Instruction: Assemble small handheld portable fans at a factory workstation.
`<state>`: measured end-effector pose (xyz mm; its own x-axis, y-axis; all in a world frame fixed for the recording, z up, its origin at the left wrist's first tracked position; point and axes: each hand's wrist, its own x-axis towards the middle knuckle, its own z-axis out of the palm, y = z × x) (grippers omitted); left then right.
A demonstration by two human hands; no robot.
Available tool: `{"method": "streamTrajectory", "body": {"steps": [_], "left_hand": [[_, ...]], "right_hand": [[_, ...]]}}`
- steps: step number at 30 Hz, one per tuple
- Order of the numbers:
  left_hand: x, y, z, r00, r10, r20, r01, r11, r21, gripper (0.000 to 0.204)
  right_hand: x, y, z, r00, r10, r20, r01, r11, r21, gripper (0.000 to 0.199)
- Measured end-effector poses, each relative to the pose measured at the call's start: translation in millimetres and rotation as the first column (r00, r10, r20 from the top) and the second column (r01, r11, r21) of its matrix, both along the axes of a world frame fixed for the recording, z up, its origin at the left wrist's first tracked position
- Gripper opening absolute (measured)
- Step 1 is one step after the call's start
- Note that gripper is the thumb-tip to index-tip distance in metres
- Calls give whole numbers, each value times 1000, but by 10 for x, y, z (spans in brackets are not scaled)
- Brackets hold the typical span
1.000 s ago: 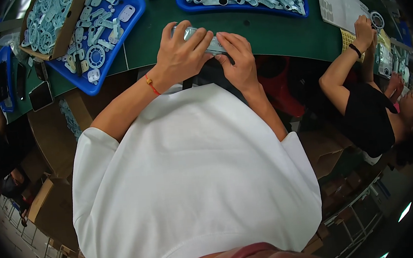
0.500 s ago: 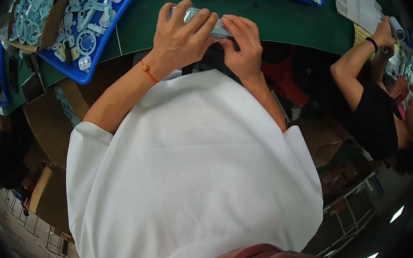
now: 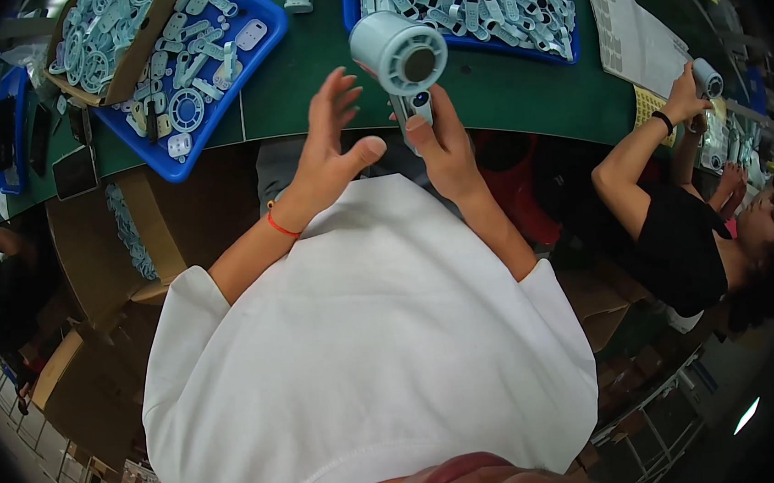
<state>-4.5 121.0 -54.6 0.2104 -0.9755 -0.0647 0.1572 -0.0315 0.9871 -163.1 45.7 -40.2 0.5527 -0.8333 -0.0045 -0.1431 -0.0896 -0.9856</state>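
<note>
Pale blue plastic, round-headed and handled like a small hand fan [image 3: 401, 61]: that is the unit I hold upright in my right hand [image 3: 442, 149]. My fingers are clamped round its handle, thumb on the front, and the round face with its dark centre is turned toward me. The unit stands above the near edge of the green work mat [image 3: 318, 82].

My left hand [image 3: 328, 150] sits at nine o'clock from the fan, just beside it. It is spread wide, fingers apart, holding nothing, with a thin red cord bracelet [image 3: 281, 227] on the wrist.

At ten o'clock lies a blue plastic tray of pale blue moulded parts [image 3: 194, 84]. At one o'clock lies a second blue tray heaped with similar pieces [image 3: 467, 0].

At three o'clock, well apart, a co-worker in a black top [image 3: 677, 244] holds a like unit.
</note>
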Motion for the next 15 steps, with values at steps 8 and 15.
{"method": "streamTrajectory", "body": {"steps": [8, 15], "left_hand": [[38, -180, 296, 873, -278, 400, 250, 961, 121, 88], [3, -122, 269, 831, -196, 521, 206, 978, 41, 83]], "right_hand": [[90, -108, 304, 976, 130, -173, -109, 986, 125, 33], [145, -111, 225, 988, -47, -147, 92, 945, 314, 31]]}}
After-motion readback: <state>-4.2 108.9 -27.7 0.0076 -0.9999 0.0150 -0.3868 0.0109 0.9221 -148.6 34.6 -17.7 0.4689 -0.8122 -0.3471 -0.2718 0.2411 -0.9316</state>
